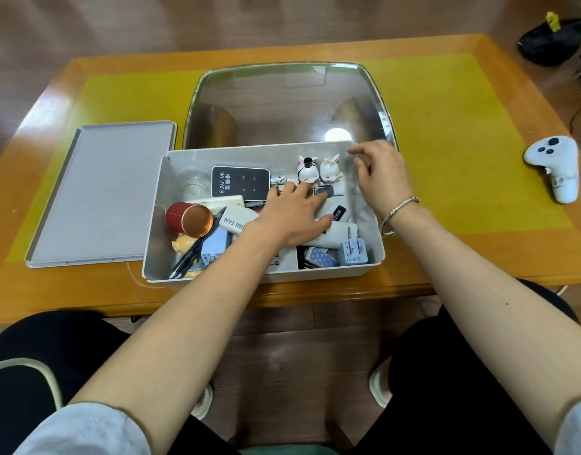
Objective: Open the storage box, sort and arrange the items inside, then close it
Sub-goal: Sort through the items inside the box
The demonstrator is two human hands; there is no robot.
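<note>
The head view shows the box (364,270) open at the near edge of the table (446,257), its lid (108,192) lying flat just to its left. The sorting step is in hand. The left hand (292,215) reaches into the middle of the box with fingers spread and fairly straight, lying over the clutter, fingertips near a small metal piece (325,191); whether it actually pinches anything I cannot tell. The right hand (381,178) hovers over the far right corner, fingers loosely curled and seemingly empty. Two rabbit figures (318,169) stand at the back wall, a Wi-Fi device (240,182) and a red cup (189,216) lie to the left. Next, probably, small loose pieces need picking out and grouping by kind before the lid goes on.
</note>
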